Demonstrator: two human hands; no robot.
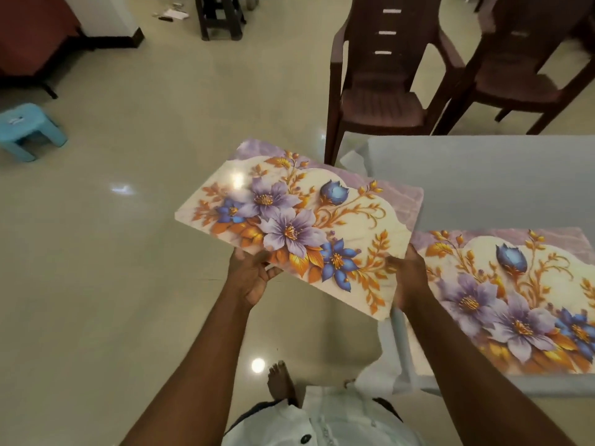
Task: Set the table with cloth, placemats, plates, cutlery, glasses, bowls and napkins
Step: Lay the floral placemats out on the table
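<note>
Two glossy rectangular floral placemats. The left hand (254,278) and right hand (410,278) each grip the near edge of one placemat (299,220), held tilted above the floor. The second placemat (515,294) lies flat at the near left corner of the cloth-covered surface (483,181). Two brown plastic chairs (380,91) stand at its far edge.

Pale cloth (483,175) over table, floral placemat (515,297) flat (near corner)

Head-worn wide-angle view, steeply downward over near forearms toward floor (128,252) and table (483,175) corner.
</note>
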